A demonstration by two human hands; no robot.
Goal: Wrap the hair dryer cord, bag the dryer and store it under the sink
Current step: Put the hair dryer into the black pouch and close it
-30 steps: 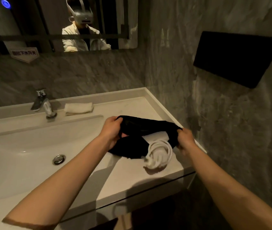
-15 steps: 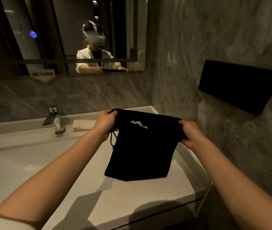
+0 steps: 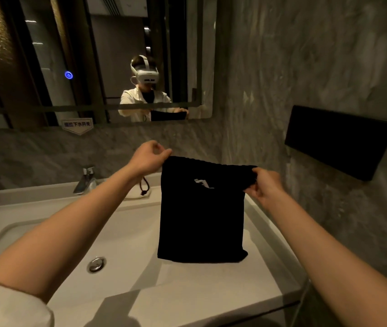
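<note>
I hold the black bag (image 3: 202, 213) up above the counter (image 3: 211, 293), to the right of the sink (image 3: 65, 234). My left hand (image 3: 149, 156) pinches the left corner of the bag's top edge, with the fingers curled closed on the cloth. My right hand (image 3: 264, 185) pinches the right corner of the same edge in the same way. Between them the mouth of the bag is pulled flat and hangs straight down; its bottom edge is very near the counter, and I cannot tell if it touches.

The bag looks full and heavy, and a small pale patch (image 3: 203, 184) shows on its front near the top; I cannot tell whether this is the dryer seen through an opening or a mark on the cloth. The dryer itself and its cord are not visible on the counter, so I judge that the cord is already wrapped and the dryer is already inside the bag. A dark drawstring (image 3: 145, 187) hangs loose under my left wrist, so the mouth seems not yet tied.

What remains, in my judgement, is to close the bag with the string and then to put it under the sink. That space is not visible here, below the counter edge.
</note>
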